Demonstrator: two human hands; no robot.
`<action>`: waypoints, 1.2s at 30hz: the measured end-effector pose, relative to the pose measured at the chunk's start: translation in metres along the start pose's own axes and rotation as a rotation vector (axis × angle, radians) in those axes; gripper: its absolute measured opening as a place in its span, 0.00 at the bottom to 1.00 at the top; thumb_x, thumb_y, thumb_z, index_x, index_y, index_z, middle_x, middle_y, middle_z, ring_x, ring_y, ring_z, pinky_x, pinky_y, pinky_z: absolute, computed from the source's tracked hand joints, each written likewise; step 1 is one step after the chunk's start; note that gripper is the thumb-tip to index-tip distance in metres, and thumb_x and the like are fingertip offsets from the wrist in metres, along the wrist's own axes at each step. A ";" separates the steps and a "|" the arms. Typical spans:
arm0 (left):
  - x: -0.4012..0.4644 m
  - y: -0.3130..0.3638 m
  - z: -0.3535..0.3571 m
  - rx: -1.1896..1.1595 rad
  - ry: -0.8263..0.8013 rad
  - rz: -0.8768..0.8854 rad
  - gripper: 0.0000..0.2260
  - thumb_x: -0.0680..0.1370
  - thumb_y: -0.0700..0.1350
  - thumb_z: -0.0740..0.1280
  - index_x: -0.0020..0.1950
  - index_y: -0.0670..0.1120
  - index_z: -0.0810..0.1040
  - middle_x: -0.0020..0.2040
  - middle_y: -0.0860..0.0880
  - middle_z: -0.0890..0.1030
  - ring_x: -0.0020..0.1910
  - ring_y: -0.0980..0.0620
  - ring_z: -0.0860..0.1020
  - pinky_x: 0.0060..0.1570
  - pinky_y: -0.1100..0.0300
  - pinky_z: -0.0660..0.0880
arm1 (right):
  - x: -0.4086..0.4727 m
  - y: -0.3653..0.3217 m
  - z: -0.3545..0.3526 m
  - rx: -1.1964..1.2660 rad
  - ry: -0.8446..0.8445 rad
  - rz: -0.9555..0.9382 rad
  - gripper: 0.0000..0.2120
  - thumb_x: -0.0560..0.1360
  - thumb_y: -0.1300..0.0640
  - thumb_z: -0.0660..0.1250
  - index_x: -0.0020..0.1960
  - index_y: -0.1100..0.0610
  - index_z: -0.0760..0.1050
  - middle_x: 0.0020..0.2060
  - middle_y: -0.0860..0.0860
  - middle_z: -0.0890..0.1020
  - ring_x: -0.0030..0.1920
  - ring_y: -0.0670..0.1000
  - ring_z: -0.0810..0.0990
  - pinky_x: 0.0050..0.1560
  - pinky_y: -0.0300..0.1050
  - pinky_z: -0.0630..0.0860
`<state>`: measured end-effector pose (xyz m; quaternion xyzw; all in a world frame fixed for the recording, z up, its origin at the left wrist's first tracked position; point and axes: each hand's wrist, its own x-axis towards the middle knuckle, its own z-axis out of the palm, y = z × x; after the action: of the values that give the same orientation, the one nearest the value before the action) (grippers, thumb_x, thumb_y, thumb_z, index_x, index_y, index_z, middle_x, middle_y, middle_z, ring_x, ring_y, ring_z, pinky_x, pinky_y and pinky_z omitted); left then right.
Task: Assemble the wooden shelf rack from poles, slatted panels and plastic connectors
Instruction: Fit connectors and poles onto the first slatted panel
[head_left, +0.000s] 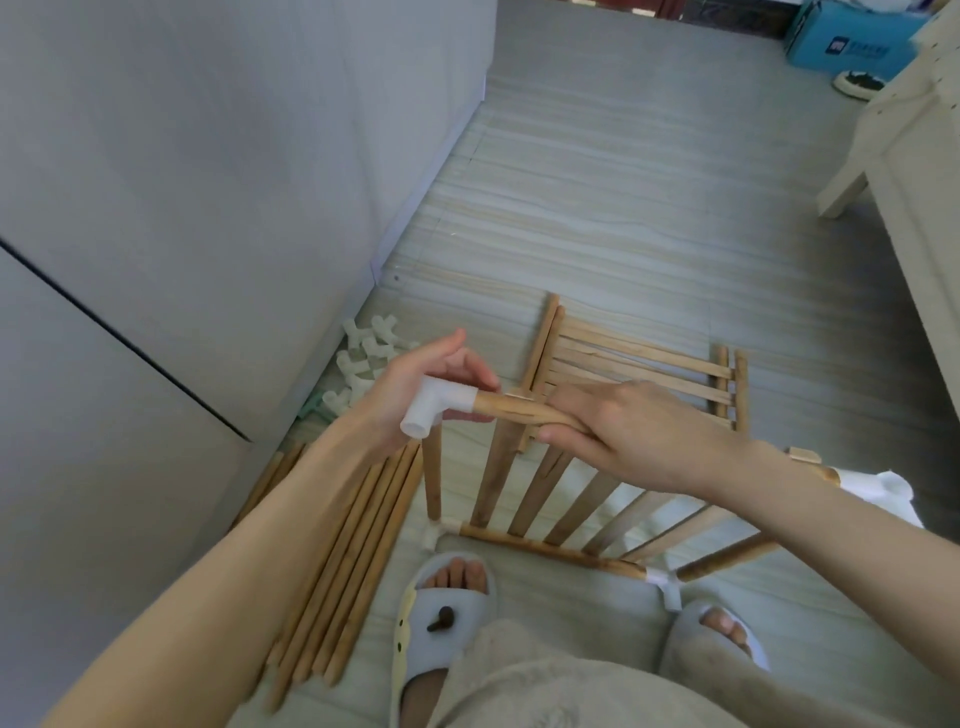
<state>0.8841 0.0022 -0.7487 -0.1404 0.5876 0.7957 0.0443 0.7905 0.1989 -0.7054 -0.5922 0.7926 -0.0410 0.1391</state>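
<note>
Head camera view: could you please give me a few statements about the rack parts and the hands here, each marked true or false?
1. A white plastic connector sits on the end of the wooden pole being held. True.
2. The right hand is idle on the floor. False: it grips the pole.
3. The left hand holds the connector. True.
4. The loose poles lie on the white furniture at the right. False: they lie on the floor by the left forearm.
5. Spare connectors are piled by the grey wall. True.
</note>
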 end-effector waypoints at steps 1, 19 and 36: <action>0.002 0.000 0.000 0.010 -0.054 -0.002 0.23 0.76 0.56 0.56 0.43 0.40 0.81 0.44 0.43 0.83 0.46 0.50 0.81 0.44 0.62 0.78 | 0.001 0.001 0.000 -0.010 -0.005 -0.025 0.25 0.75 0.37 0.43 0.52 0.52 0.70 0.37 0.43 0.70 0.35 0.48 0.72 0.38 0.46 0.73; 0.012 -0.008 0.000 -0.046 -0.204 0.017 0.19 0.75 0.52 0.50 0.42 0.38 0.71 0.36 0.42 0.80 0.34 0.52 0.78 0.35 0.66 0.73 | 0.006 -0.001 0.004 0.106 0.157 -0.121 0.16 0.77 0.48 0.61 0.39 0.60 0.72 0.28 0.39 0.55 0.23 0.37 0.52 0.22 0.32 0.55; 0.031 0.013 0.034 0.577 0.203 0.212 0.25 0.76 0.65 0.44 0.33 0.52 0.71 0.26 0.59 0.72 0.29 0.62 0.71 0.39 0.67 0.67 | -0.052 0.044 -0.043 0.596 0.452 0.378 0.22 0.73 0.39 0.54 0.46 0.53 0.78 0.36 0.51 0.80 0.38 0.55 0.77 0.45 0.54 0.73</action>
<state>0.8459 0.0276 -0.7363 -0.1386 0.8016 0.5785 -0.0599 0.7514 0.2567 -0.6651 -0.3465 0.8513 -0.3711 0.1322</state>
